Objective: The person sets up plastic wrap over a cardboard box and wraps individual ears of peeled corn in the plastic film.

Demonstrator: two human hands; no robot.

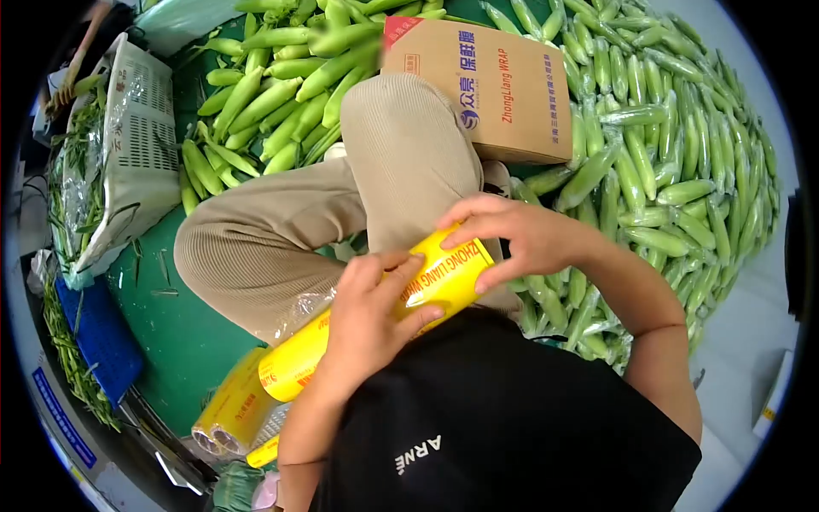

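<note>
A yellow roll of plastic wrap (294, 362), printed with red "ZHONG LIANG WRAP" lettering, lies slanted across my lap. My left hand (368, 309) is closed over its middle, thumb and fingers pressed on the yellow surface. At the upper right end, my right hand (514, 236) grips the roll with the thumb on the near side and fingers over the far side. Some loose clear film (309, 309) sticks out beside the roll, near my left hand. My bent knees (405, 119) are just beyond.
A cardboard box (478, 90) stands past my knee. Loose long green vegetables (273, 94) are piled at the far left, film-wrapped ones (674, 145) at the right. A white crate (141, 136), a blue bin (101, 337) and more yellow rolls (235, 397) are at the left.
</note>
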